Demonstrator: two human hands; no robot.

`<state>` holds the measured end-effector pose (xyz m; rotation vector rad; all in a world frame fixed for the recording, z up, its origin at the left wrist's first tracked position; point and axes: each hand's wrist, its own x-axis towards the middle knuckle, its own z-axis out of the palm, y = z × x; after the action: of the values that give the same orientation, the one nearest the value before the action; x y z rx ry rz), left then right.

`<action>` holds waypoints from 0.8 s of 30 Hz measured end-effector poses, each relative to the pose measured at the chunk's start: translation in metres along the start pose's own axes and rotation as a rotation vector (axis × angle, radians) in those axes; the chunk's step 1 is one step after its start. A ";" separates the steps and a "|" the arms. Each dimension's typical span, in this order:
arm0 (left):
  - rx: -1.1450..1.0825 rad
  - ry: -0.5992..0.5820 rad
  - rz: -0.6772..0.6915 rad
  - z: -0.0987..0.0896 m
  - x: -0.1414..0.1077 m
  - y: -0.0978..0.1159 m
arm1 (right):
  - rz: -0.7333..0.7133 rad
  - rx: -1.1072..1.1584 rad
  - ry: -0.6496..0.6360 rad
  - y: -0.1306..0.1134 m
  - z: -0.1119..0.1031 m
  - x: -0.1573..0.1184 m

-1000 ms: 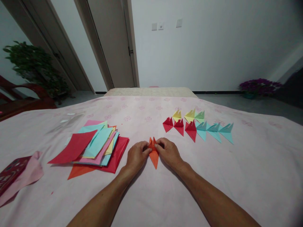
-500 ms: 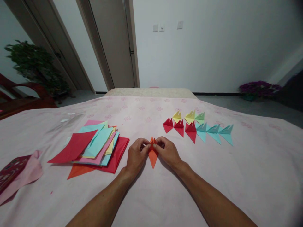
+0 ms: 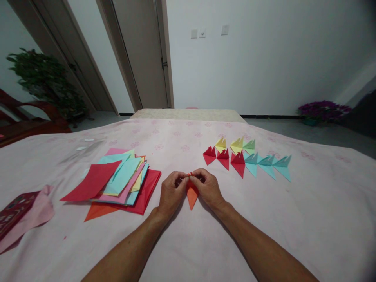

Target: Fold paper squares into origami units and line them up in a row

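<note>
An orange folded paper (image 3: 192,195) is pinched at its upper end between my two hands, its pointed end toward me. My left hand (image 3: 174,190) grips its left side with thumb and fingers. On the right side my right hand (image 3: 208,188) does the same, the thumbs almost meeting. The paper's top is mostly hidden by fingertips. Beyond my right hand stand several folded paper birds: red (image 3: 238,162), light blue (image 3: 282,166), yellow (image 3: 237,145) and green (image 3: 249,146).
Loose coloured sheets (image 3: 120,178) lie piled to the left. A pink cloth (image 3: 37,219) and a dark red packet (image 3: 16,211) are at the far left. A flower-patterned tablecloth (image 3: 176,135) covers the table.
The top of the orange paper has gone down between my fingertips, where two points stuck up before. My thumbs have come closer together.
</note>
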<state>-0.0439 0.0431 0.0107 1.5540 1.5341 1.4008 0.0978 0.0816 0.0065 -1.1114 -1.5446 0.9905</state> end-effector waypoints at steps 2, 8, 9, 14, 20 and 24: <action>-0.052 0.012 -0.020 0.001 0.000 0.001 | -0.011 0.009 -0.002 0.000 0.000 0.000; -0.160 0.009 -0.098 0.003 0.001 0.003 | -0.023 0.005 -0.009 -0.002 0.001 -0.001; -0.175 0.004 -0.114 0.002 0.002 0.004 | -0.026 0.004 -0.010 -0.002 0.001 -0.001; -0.226 -0.027 -0.173 0.001 0.003 0.009 | -0.045 -0.012 -0.024 0.001 0.001 0.000; -0.291 -0.021 -0.227 -0.001 0.007 0.011 | -0.157 -0.125 -0.047 0.000 -0.001 -0.001; -0.295 -0.042 -0.269 -0.002 0.007 0.010 | -0.180 -0.148 -0.038 0.000 -0.001 -0.002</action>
<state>-0.0433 0.0476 0.0222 1.1477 1.3804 1.3587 0.0993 0.0798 0.0066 -1.0378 -1.7385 0.7896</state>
